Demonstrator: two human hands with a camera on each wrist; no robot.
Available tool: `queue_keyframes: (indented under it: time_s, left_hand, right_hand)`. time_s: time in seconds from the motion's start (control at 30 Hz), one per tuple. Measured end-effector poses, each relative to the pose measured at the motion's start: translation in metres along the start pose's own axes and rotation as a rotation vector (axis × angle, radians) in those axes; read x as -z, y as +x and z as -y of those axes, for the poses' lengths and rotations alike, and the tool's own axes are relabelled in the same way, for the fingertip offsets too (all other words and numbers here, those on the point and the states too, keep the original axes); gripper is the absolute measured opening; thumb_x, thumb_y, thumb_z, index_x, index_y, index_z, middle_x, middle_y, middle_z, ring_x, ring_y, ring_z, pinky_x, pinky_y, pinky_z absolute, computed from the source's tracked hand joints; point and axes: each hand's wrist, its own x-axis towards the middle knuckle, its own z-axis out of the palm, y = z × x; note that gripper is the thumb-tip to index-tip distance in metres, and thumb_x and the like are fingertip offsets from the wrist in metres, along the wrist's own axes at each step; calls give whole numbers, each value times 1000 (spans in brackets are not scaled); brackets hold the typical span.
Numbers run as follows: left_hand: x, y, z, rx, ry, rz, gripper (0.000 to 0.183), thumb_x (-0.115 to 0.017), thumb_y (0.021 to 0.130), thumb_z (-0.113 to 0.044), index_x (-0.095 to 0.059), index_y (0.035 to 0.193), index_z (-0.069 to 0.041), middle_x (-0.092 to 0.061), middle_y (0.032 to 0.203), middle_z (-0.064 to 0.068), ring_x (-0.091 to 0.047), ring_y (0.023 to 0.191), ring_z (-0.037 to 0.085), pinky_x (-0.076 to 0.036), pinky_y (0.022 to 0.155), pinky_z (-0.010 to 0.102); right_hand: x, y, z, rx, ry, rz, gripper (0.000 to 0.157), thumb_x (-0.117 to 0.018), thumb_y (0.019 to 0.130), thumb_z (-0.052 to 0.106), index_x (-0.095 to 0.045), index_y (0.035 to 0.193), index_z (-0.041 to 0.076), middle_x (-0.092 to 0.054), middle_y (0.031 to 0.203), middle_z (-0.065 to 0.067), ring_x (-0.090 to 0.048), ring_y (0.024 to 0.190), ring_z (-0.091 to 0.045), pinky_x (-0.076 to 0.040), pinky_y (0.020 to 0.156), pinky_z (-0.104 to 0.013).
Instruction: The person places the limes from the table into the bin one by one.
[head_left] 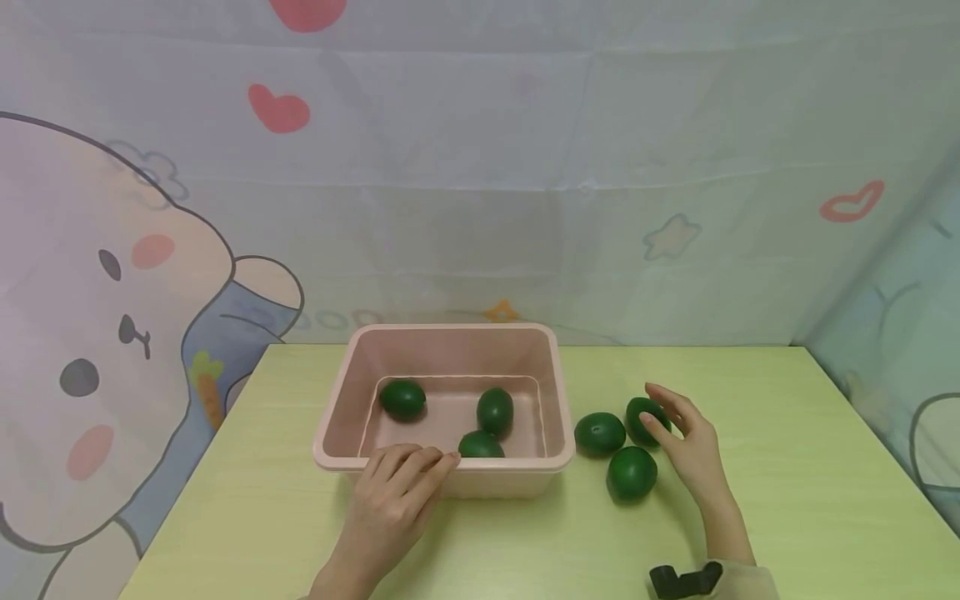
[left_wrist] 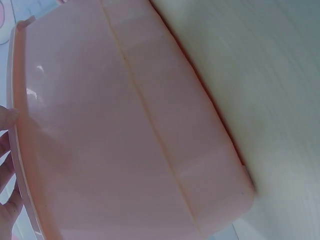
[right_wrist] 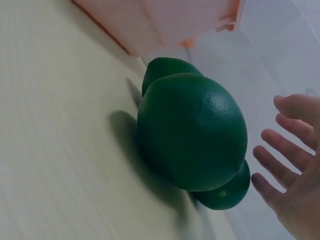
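Green fruit (head_left: 643, 407) flanked by right hand (head_left: 694, 446), fingers apart
The pink box (head_left: 502, 483) is gripped at its rim by the left hand (head_left: 396, 498).

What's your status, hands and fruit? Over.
Left hand holds pink bin by rim. Right hand at green fruit outside. Two neighbouring fruits close by, three others in bin.
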Motion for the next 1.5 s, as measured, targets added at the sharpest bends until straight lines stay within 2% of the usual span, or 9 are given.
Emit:
queue_keyframes:
  time_s: [0.07, 0.2, 0.37, 0.43, 0.5, 0.63, 0.73, 1.07, 1.5]
  left_hand:
    - [0, 0, 0, -1, 1, -2, 26, -46, 94, -18, -71, 91, -11, -64, 81, 1, -56, 75, 20, -45, 70, 30]
    - [0, 1, 0, -2, 2, -8, 26, -46, 94, -18, -71, 91, -11, -64, 81, 1, -56, 75, 20, -45, 69, 30]
    - [0, 0, 0, 6, 0, 6, 27, -46, 95, -19, -71, 91, -11, -64, 81, 0, -56, 75, 19, -46, 70, 30]
    - [0, -1, 0, 10, -2, 14, 27, -45, 95, -19, -71, 91, -12, -64, 81, 0, -56, 76, 19, -46, 70, 30]
    - [0, -1, 0, 13, -2, 17, 27, -45, 95, -19, -71, 92, -12, -64, 81, 0, -56, 76, 19, -46, 70, 30]
    - [0, -2, 0, 17, -5, 26, 27, -45, 95, -20, -71, 93, -12, -64, 82, 0, -56, 77, 19, -46, 71, 30]
    - [0, -2, 1, 11, -5, 20, 27, -45, 95, -20, -71, 92, -12, -64, 82, 1, -56, 76, 19, -46, 71, 30]
    - [0, -1, 1, 0, -9, 1, 26, -46, 95, -18, -71, 91, -11, -64, 81, 1, -56, 75, 20, -45, 70, 29]
    - [-1, -3, 1, 13, -2, 17, 26, -46, 94, -20, -71, 92, -12, -64, 81, 1, -56, 76, 20, -45, 70, 30]
  right_hand:
    - [-1, 0, -3, -11, 25, 5, 49, -58, 88, 27, -44, 133, 16, -47, 136, -10, -37, 117, 13, -31, 108, -48]
    - [-2, 0, -8, -27, 52, 5, 50, -59, 88, 27, -44, 134, 16, -44, 138, -11, -36, 119, 11, -27, 109, -50]
    - [-3, 0, -14, -35, 5, -27, 49, -59, 88, 28, -45, 133, 16, -45, 138, -9, -34, 120, 13, -28, 111, -23]
    - [-2, 0, -16, -41, -15, -34, 50, -59, 88, 29, -45, 134, 17, -45, 138, -8, -35, 120, 11, -29, 109, -18]
    - [-2, 1, -18, -47, -12, -31, 51, -59, 87, 29, -43, 135, 17, -43, 138, -9, -36, 124, 3, -28, 111, -24]
    - [-2, 4, -22, -63, 7, -16, 57, -61, 86, 29, -40, 137, 15, -39, 140, -13, -34, 131, -23, -26, 110, -49]
    - [-3, 7, -26, -68, 4, 11, 61, -62, 85, 28, -37, 138, 13, -36, 142, -16, -32, 131, -35, -26, 108, -55]
    - [-8, 11, -40, -102, -15, 71, 67, -63, 84, 29, -31, 141, 14, -30, 145, -18, -28, 130, -39, -25, 103, -62]
    - [-9, 9, -47, -159, -42, 113, 74, -63, 84, 34, -22, 144, 23, -33, 142, -18, -39, 123, -41, -37, 96, -58]
